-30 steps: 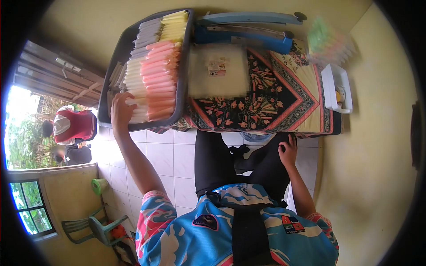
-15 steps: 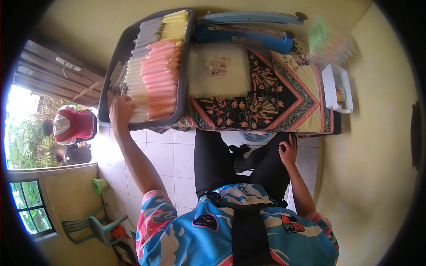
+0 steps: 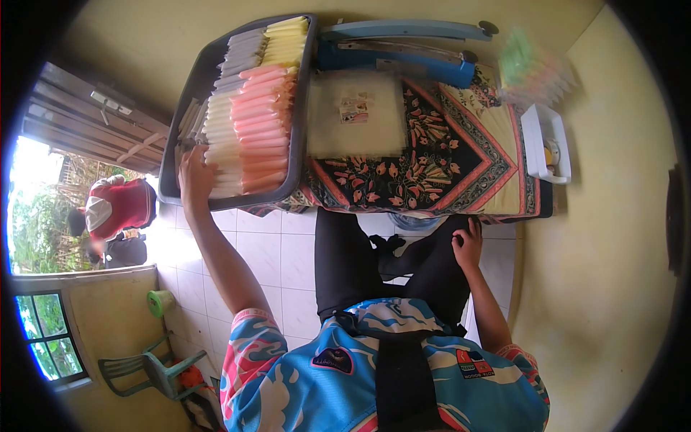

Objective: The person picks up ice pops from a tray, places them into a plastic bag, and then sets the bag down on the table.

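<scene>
1. A patterned cloth (image 3: 450, 147) covered the table at one o'clock of the view.
2. The dark tray (image 3: 201, 81) stood between ten and eleven o'clock, beside the cloth's open stretch.
3. A pale square sheet (image 3: 356, 137), partly blurred, lay at twelve o'clock, just beside the tray.
4. A blue long-armed device (image 3: 432, 68) stood between twelve and one, beyond the sheet.
5. A white box (image 3: 536, 144) sat at two o'clock.
6. The person's left hand (image 3: 194, 176) reached into the tray's seven o'clock corner, fingers bent beside the packets; whether they gripped one could not be told.
7. The right hand (image 3: 468, 243) rested on the thigh between three and four o'clock, fingers loosely curled and slightly apart.
8. Slim packets filled the tray: grey packets (image 3: 241, 52) at twelve, yellow packets (image 3: 284, 43) at one, pink packets (image 3: 260, 133) at four, cream packets (image 3: 222, 133) at seven.
</scene>
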Demonstrator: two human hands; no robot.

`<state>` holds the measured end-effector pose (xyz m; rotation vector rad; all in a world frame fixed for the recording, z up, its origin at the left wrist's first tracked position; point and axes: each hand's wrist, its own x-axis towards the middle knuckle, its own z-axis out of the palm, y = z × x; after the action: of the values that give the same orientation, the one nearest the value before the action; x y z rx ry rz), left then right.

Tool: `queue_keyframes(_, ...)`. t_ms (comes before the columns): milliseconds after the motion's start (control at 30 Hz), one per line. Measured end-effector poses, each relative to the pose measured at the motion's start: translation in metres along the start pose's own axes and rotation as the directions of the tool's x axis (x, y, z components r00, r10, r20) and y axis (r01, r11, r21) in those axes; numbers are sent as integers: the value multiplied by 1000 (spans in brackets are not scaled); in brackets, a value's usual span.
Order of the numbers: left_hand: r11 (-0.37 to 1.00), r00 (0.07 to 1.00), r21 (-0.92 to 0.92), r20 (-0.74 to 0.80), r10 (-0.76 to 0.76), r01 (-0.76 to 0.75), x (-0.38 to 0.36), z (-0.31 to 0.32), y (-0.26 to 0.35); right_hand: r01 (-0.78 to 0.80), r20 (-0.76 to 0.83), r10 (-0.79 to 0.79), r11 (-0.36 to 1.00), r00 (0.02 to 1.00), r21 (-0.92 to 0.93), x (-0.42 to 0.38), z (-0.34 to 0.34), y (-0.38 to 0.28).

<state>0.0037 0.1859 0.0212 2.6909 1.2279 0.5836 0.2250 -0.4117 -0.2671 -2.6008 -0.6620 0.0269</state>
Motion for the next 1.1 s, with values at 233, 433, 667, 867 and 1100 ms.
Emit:
queue_keyframes(233,993,985,122,171,-23,2,2,-4,0,2,3,-2,1000,1000,-5,1,-1,0)
queue_keyframes(433,982,983,189,181,-23,-12,-1,-8,8,17,-23,-17,1000,1000,10,-1,-1,2)
queue_keyframes(667,915,976,-403,205,75,15,1,-27,-15,34,-33,-33,999,999,10,-3,-3,10)
queue_keyframes(867,840,997,-540,72,-16,52,-9,-43,-16,19,-42,-19,1000,999,8,-5,1,12)
queue_keyframes(1100,434,989,-899,-107,-104,-51,-27,-47,15,21,-34,-21,1000,999,9,-5,-1,10)
